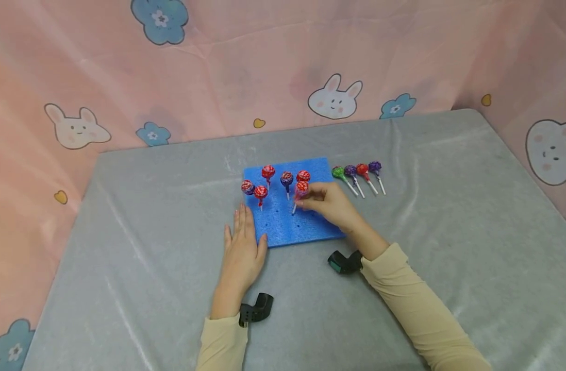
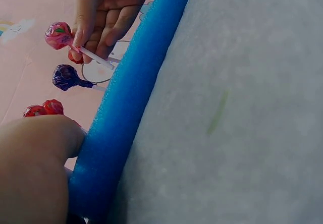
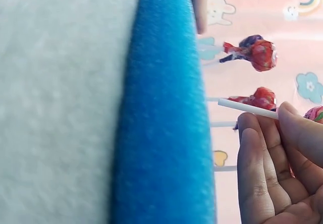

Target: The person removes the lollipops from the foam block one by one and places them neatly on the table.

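Note:
My right hand (image 1: 329,203) pinches a pink-red wrapped lollipop (image 1: 302,188) just below its head, thumb against fingers. The lollipop's white stick (image 3: 247,108) points toward a blue foam board (image 1: 283,229), and a small gap shows between its end and the board in the right wrist view. Several wrapped lollipops stand upright in the board, among them a dark blue one (image 1: 286,179) and a red one (image 1: 261,192). With fingers straight, my left hand (image 1: 241,257) rests along the board's left edge, its thumb at the front corner.
To the right of the board, a green lollipop (image 1: 338,172), a red one (image 1: 363,169) and two purple ones lie in a row on the grey cloth-covered table (image 1: 450,216). Small holes dot the board's front part. A pink patterned curtain (image 1: 246,67) hangs behind the table.

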The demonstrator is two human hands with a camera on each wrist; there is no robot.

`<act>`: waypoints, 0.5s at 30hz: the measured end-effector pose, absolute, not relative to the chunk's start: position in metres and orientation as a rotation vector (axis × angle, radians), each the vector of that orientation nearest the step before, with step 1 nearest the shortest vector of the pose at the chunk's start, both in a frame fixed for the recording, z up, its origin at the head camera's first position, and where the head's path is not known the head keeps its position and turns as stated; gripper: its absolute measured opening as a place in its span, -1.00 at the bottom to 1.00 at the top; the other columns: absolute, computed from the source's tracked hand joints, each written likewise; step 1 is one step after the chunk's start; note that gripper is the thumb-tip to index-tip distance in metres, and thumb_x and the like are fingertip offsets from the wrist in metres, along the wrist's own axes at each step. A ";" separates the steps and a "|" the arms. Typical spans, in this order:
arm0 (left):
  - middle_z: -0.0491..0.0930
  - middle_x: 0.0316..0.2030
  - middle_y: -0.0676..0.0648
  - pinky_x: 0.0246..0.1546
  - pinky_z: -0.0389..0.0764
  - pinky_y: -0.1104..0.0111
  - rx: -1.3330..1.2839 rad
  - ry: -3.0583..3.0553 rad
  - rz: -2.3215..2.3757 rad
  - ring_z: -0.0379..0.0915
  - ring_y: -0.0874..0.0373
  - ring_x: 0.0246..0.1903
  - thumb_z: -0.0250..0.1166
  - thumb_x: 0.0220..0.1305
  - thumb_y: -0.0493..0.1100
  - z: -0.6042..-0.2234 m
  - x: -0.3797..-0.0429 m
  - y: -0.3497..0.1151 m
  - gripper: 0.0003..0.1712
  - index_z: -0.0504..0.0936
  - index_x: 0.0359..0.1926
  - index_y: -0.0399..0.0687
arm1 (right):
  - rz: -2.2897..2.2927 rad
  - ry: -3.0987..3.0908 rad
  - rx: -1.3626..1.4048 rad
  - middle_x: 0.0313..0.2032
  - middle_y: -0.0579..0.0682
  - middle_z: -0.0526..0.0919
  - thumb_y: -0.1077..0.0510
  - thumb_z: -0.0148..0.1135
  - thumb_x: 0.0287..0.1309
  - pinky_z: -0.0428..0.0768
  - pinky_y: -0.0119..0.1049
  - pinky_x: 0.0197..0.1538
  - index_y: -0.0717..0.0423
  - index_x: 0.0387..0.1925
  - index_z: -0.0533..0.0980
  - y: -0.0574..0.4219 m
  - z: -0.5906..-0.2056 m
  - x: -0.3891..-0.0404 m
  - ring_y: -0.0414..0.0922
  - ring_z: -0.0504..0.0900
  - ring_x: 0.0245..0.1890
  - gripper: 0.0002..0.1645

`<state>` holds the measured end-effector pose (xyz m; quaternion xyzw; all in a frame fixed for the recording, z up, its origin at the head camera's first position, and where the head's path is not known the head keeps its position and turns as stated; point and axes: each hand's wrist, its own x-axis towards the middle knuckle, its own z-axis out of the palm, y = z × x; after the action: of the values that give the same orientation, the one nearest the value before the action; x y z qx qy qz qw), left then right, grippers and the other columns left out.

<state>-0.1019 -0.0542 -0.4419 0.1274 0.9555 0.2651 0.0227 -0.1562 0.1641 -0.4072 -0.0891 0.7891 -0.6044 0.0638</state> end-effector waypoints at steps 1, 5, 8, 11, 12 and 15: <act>-0.23 0.45 -0.24 0.34 -0.29 -0.04 0.395 2.960 0.820 -0.34 -0.07 0.43 -0.03 0.42 -0.06 -0.442 -0.102 -0.054 -0.24 -0.11 0.43 -0.38 | -1.830 2.378 -0.271 -0.33 0.24 0.66 0.41 0.27 0.07 0.57 -0.44 -0.28 0.47 -0.32 0.56 0.165 -0.406 -0.156 -0.25 0.60 -0.40 -0.87; -0.24 0.45 -0.23 0.34 -0.29 -0.05 0.396 2.962 0.819 -0.34 -0.07 0.43 -0.03 0.42 -0.06 -0.442 -0.102 -0.055 -0.23 -0.12 0.43 -0.38 | -1.834 2.373 -0.274 -0.32 0.25 0.66 0.42 0.26 0.07 0.59 -0.42 -0.25 0.48 -0.31 0.56 0.168 -0.404 -0.158 -0.23 0.61 -0.38 -0.86; -0.25 0.45 -0.23 0.34 -0.29 -0.05 0.396 2.962 0.824 -0.35 -0.07 0.43 -0.03 0.42 -0.06 -0.442 -0.102 -0.054 -0.23 -0.12 0.43 -0.38 | -1.844 2.363 -0.268 -0.32 0.26 0.66 0.43 0.26 0.07 0.60 -0.40 -0.24 0.50 -0.31 0.55 0.169 -0.401 -0.158 -0.21 0.63 -0.38 -0.86; -0.25 0.45 -0.23 0.34 -0.29 -0.05 0.396 2.963 0.827 -0.35 -0.06 0.43 -0.03 0.42 -0.07 -0.441 -0.102 -0.054 -0.23 -0.11 0.43 -0.38 | -1.854 2.359 -0.244 -0.31 0.27 0.66 0.43 0.26 0.07 0.60 -0.39 -0.24 0.51 -0.31 0.55 0.171 -0.398 -0.158 -0.21 0.64 -0.38 -0.85; -0.25 0.45 -0.24 0.34 -0.29 -0.05 0.396 2.964 0.826 -0.35 -0.06 0.43 -0.03 0.42 -0.07 -0.441 -0.102 -0.054 -0.24 -0.11 0.43 -0.38 | -1.854 2.362 -0.240 -0.31 0.28 0.67 0.43 0.26 0.07 0.60 -0.39 -0.24 0.51 -0.31 0.55 0.172 -0.397 -0.158 -0.20 0.65 -0.38 -0.85; -0.25 0.45 -0.24 0.34 -0.28 -0.05 0.397 2.966 0.823 -0.34 -0.07 0.43 -0.03 0.42 -0.07 -0.441 -0.101 -0.054 -0.23 -0.12 0.43 -0.38 | -1.855 2.372 -0.232 -0.30 0.29 0.67 0.44 0.24 0.08 0.61 -0.39 -0.24 0.52 -0.30 0.55 0.176 -0.396 -0.158 -0.19 0.67 -0.36 -0.85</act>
<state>-0.1013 -0.0540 -0.4413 0.1279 0.9555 0.2651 0.0191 -0.1583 0.1764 -0.3956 -0.0766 0.7839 -0.6131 0.0607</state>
